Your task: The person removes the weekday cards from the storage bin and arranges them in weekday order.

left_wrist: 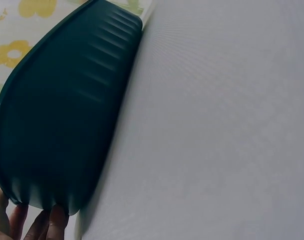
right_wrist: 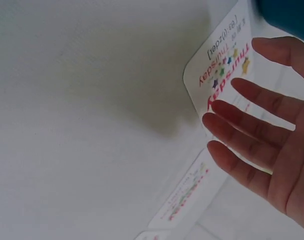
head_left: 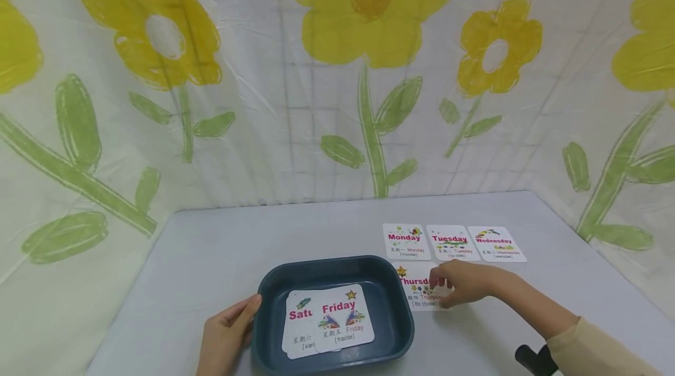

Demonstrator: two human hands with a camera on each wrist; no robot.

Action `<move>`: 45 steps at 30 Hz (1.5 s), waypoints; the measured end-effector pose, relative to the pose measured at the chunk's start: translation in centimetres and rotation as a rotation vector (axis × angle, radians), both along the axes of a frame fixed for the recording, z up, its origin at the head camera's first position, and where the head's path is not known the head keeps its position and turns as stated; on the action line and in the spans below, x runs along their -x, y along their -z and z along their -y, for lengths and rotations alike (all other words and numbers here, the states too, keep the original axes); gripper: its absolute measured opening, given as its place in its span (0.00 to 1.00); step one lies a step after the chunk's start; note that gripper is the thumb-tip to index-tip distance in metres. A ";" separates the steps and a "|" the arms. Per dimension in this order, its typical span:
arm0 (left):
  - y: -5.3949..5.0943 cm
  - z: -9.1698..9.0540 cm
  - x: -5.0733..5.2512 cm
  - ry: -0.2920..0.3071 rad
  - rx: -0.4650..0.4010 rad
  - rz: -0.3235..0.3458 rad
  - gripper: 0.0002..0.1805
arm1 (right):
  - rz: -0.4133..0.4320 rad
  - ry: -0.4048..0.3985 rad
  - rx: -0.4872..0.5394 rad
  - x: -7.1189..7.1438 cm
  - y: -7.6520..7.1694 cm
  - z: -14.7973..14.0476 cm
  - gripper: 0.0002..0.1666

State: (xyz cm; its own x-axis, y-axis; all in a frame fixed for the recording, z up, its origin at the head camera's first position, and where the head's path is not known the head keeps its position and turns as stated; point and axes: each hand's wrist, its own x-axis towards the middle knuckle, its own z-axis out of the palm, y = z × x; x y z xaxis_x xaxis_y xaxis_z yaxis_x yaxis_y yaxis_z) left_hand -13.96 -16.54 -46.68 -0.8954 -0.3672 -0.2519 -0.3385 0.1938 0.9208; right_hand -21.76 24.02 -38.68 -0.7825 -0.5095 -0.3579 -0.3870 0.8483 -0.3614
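Observation:
In the head view my left hand (head_left: 228, 335) grips the left rim of a dark teal tray (head_left: 406, 329); its fingertips also show against the tray wall (left_wrist: 52, 130) in the left wrist view. Inside the tray lie the Friday card (head_left: 345, 317) and, partly under it, a Saturday card (head_left: 299, 326). My right hand (head_left: 464, 283) is over the right part of the Thursday card (head_left: 413, 291), hiding some of it. The right wrist view shows that hand (right_wrist: 271, 135) with fingers spread and nothing held, beside the Thursday card (right_wrist: 224, 65).
Monday (head_left: 407, 242), Tuesday (head_left: 453, 243) and Wednesday (head_left: 497, 244) cards lie in a row behind the Thursday card on the white table (head_left: 221, 241). A black object (head_left: 535, 359) is near the right sleeve. A flower-patterned curtain (head_left: 253, 130) stands behind the table.

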 end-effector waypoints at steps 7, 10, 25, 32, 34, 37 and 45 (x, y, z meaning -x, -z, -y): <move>0.1 0.0 0.0 -0.015 -0.002 0.004 0.46 | 0.025 -0.014 -0.006 -0.4 -0.6 0.8 0.16; 0.1 0.0 0.0 -0.018 0.001 0.001 0.46 | 0.022 -0.054 -0.007 -0.7 -1.0 1.4 0.17; 0.3 0.0 0.0 -0.015 0.005 -0.003 0.45 | -0.102 -0.119 0.002 -2.1 -4.3 5.5 0.22; 0.0 -0.2 0.0 -0.009 -0.010 -0.011 0.44 | -0.099 -0.176 0.010 -2.3 -4.7 7.7 0.23; 0.0 -0.2 0.0 -0.012 -0.019 -0.013 0.44 | -0.104 -0.194 0.014 -2.2 -4.5 8.3 0.23; 0.0 -0.3 0.1 -0.016 -0.025 -0.016 0.44 | -0.097 -0.203 0.041 -2.2 -4.3 8.9 0.23; 0.1 -0.2 0.0 -0.021 -0.015 -0.013 0.43 | -0.066 -0.237 0.096 -2.4 -2.6 10.5 0.25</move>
